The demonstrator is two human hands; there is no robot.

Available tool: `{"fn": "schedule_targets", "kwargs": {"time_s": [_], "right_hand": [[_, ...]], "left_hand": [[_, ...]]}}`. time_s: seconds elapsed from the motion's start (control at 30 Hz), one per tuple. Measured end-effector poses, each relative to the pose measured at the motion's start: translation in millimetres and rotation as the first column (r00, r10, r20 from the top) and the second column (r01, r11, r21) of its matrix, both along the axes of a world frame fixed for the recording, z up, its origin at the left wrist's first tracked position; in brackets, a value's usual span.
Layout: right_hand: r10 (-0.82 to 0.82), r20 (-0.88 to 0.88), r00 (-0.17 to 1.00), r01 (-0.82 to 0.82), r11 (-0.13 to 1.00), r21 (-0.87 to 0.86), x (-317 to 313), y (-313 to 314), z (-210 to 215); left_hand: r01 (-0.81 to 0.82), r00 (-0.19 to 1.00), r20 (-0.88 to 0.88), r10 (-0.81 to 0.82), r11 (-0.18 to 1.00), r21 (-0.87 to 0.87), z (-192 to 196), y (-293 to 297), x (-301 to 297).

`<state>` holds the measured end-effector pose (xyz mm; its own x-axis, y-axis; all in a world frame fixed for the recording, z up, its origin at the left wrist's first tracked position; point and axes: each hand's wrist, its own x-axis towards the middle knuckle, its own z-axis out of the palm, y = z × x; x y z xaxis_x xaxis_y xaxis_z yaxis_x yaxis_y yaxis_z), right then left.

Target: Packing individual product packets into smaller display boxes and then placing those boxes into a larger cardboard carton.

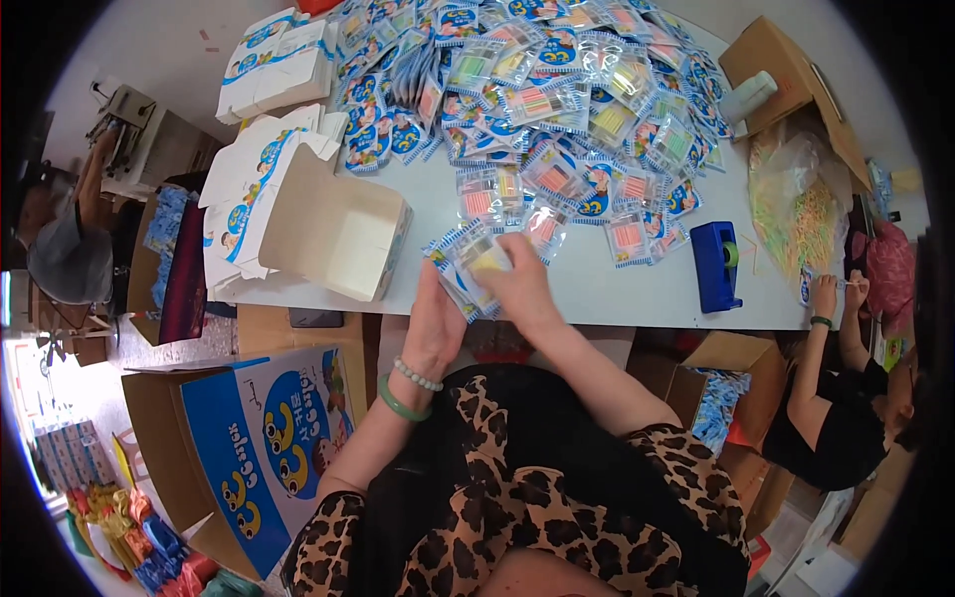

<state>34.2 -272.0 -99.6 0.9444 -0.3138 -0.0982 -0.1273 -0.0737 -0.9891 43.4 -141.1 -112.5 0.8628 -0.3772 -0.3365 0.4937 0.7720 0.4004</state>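
White laminate-looking tabletop (pixel 587 303) fills the middle, its near edge just in front of the person; far half is buried under a big loose heap of blue-and-clear plastic packets (pixel 547 70) w/ pink, yellow & green sticks showing thru. Task pkts, a few overlapping blue-edged clear packets (pixel 466 261), are held up over the near edge, btwn both hands. R hand (pixel 527 291) has its fingers bunched together, pinching the pkts' right side; L hand (pixel 438 310) supports them from left & below, fingers mostly hidden, so can't tell if spread. Left on table: open white cardboard carton (pixel 343 234) lying w/ its mouth toward the hands, next to stacked flat white printed cartons (pixel 277 80). Right on table: blue plastic tape dispenser (pixel 712 264), w/ a clear plastic bag of thin coloured sticks (pixel 801 204) farther right, & an open brown cardboard box (pixel 771 75) at the far right corner. Room: co-worker in black (pixel 831 408) at right, hands by the bag; another in grey (pixel 72 254) off left, arm reaching to a pale machine. Near left, below tabletop, stands a big blue-and-white printed carton (pixel 254 448); near right, a brown box of blue pkts (pixel 718 408). Bright light, far-left side, over pale flr.
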Motion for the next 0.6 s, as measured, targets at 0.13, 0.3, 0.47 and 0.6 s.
{"fn": "schedule_targets", "kwargs": {"time_s": [0.13, 0.3, 0.47, 0.6], "right_hand": [[0.268, -0.162, 0.950, -0.297, 0.934, -0.198, 3.6, 9.2, 10.4], [0.293, -0.122, 0.948, -0.139, 0.729, 0.670, 14.4, -8.3, 3.3], [0.225, -0.098, 0.969, -0.091, 0.700, 0.708, 19.1, -31.8, 4.9], [0.329, -0.049, 0.943, -0.207, 0.696, 0.688, 11.4, -29.6, 13.3]], "left_hand": [[-0.006, 0.998, 0.065, -0.009, 0.973, 0.230, -20.2, 13.2, 3.5], [-0.037, 0.998, -0.054, 0.037, 0.999, 0.001, -18.3, 16.2, 11.1], [-0.057, 0.995, -0.076, 0.071, 0.983, 0.173, -17.8, 21.2, 10.4], [-0.022, 0.999, -0.018, 0.029, 0.952, 0.305, -16.5, 22.7, 10.3]]}}
